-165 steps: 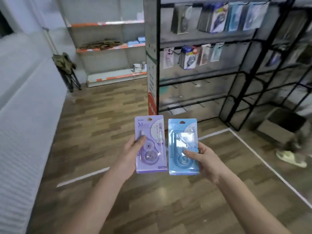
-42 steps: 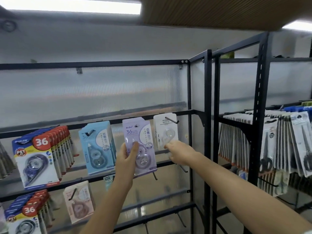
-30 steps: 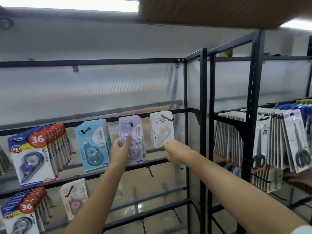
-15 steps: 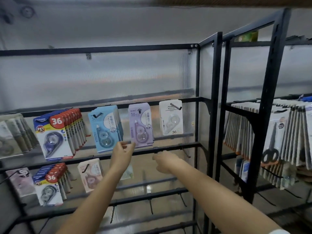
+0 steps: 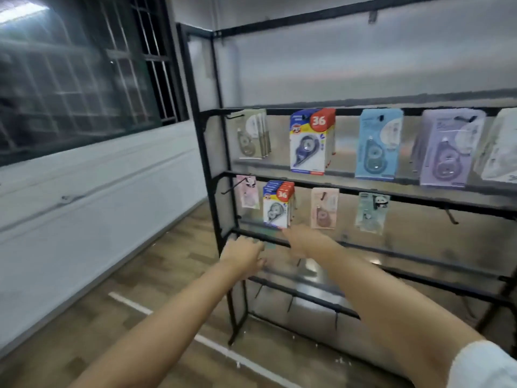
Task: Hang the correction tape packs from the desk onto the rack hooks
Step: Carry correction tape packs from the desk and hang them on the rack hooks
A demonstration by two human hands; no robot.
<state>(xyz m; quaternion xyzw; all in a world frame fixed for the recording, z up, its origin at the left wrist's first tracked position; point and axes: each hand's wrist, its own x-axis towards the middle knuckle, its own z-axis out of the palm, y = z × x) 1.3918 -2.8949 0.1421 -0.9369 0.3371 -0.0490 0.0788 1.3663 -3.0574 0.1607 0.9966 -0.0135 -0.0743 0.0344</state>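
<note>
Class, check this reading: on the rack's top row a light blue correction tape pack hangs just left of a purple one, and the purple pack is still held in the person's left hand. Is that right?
Not quite. The head view shows the light blue pack hanging just left of the purple pack on the top row, but the left hand holds nothing; it is lower down, away from both packs.

To your left a dark barred window (image 5: 81,71) sits above a white wall panel (image 5: 92,208) that runs away toward the far corner. Under you lies a wood-plank floor (image 5: 92,326), crossed by a white line (image 5: 156,317) running from the near left toward the right. Small white specks (image 5: 342,359) lie scattered on the floor at the near right.
</note>
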